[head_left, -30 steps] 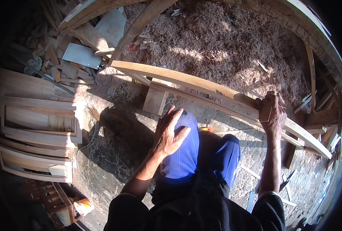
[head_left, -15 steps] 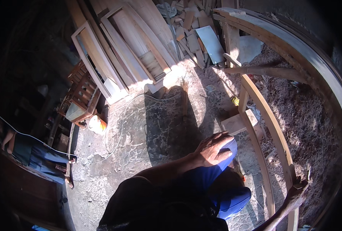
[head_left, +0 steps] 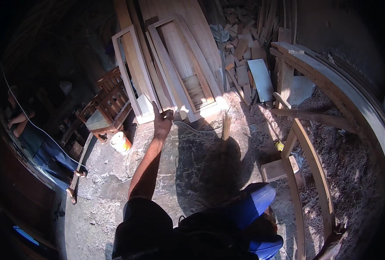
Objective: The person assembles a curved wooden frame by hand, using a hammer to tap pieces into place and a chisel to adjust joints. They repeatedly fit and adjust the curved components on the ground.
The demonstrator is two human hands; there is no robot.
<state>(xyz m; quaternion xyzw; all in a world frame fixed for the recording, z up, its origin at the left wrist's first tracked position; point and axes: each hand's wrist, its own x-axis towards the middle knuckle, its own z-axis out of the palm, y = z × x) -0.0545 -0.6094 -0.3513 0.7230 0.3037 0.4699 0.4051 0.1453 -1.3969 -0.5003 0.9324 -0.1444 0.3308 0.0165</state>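
Note:
My left hand (head_left: pixel 163 123) is stretched forward over the floor. Its index finger points out, the other fingers look partly bent, and I see nothing in it. Beyond the fingertips, wooden frames (head_left: pixel 186 99) lean in a stack with pale boards. Down at the lower right, my right hand (head_left: pixel 336 238) is in shadow at the outer rail of a long, narrow wooden frame (head_left: pixel 320 182). Its fingers seem wrapped round that rail, though the dark hides part of them. The frame stands beside my blue-trousered knee, with a wood block (head_left: pixel 274 170) close to its far end.
A broom-like bundle of sticks (head_left: pixel 226 125) stands on the cracked floor. To the left are a white bucket (head_left: pixel 121 142), a wooden chair (head_left: pixel 110 108), a trailing cable and another person (head_left: pixel 45 147). Offcuts (head_left: pixel 240 52) lie behind; a workbench beam (head_left: pixel 339 91) and shavings are on the right.
My left hand has left my knee and reached forward and left, its index finger now extended. The view has shifted; my right hand stays at the frame, now darker.

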